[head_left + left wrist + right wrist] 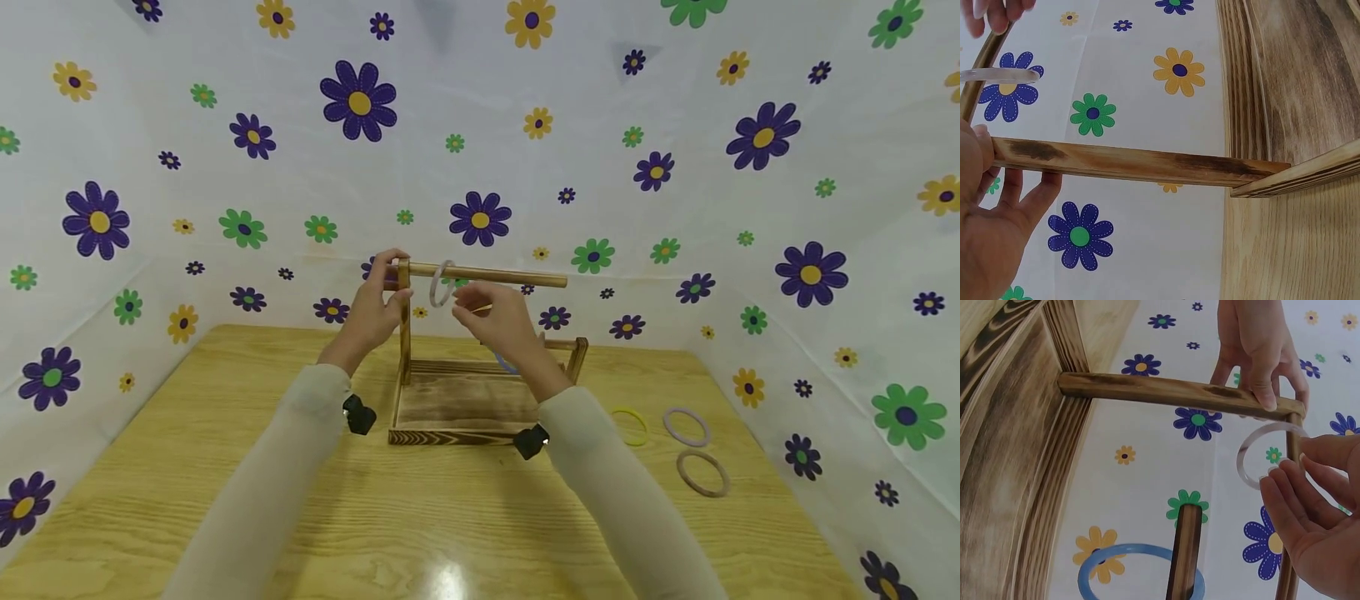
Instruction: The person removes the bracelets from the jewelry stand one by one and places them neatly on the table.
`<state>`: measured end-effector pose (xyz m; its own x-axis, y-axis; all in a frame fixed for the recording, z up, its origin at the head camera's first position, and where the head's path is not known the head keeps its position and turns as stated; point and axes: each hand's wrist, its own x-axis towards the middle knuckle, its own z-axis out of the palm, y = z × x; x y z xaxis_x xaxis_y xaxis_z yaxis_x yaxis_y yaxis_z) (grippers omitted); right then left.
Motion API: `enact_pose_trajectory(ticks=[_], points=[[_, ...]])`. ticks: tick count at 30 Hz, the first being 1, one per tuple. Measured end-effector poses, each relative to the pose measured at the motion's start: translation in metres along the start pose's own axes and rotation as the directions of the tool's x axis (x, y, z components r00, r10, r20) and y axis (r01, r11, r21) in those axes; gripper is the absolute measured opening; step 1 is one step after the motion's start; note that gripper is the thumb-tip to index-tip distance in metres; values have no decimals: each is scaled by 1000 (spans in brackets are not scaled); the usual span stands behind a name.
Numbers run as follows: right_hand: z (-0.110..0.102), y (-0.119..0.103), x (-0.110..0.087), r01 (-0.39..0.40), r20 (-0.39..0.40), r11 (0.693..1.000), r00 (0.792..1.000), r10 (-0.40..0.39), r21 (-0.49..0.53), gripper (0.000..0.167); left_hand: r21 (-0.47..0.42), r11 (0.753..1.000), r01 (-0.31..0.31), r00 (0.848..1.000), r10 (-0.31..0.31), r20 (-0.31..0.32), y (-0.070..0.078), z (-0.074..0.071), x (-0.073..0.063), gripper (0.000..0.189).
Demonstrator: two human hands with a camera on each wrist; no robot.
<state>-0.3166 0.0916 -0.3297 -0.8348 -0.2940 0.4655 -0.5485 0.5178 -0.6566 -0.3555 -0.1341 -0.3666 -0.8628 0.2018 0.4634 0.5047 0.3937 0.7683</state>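
Note:
My left hand point(367, 312) grips the top of the tall upright post point(1135, 164) of a wooden stand, thumb on one side and fingers on the other. From that post a round wooden rod point(517, 276) runs to the right. A pale, whitish bangle point(1241, 456) hangs around the rod near the post. Just right of it is my right hand point(498, 321), fingers extended and thumb apart, fingertips close to the bangle's edge. A blue bangle point(1125, 549) hangs on the stand's lower rod point(1185, 550), partly hidden behind my right wrist in the head view.
The stand's flat wooden base point(468, 398) rests on the table. To its right lie a yellow bangle point(628, 409), a lilac bangle point(666, 421) and a brownish bangle point(705, 492). A white flowered cloth point(480, 167) surrounds the table's back and sides.

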Motion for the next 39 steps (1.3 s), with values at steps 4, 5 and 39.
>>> enact_pose_trajectory(ticks=[4,5,39], points=[[9,-3,3,-20,-20,1000,1000,21,19,26,-19,1000,-4,1000,4,-1,-1,0,0,51],[11,-4,4,-24,-24,1000,999,24,17,27,-23,1000,-6,1000,6,0,-1,0,0,51],[38,-6,14,-90,-86,978,991,108,188,25,-6,1000,-6,999,6,32,-1,-2,5,42]])
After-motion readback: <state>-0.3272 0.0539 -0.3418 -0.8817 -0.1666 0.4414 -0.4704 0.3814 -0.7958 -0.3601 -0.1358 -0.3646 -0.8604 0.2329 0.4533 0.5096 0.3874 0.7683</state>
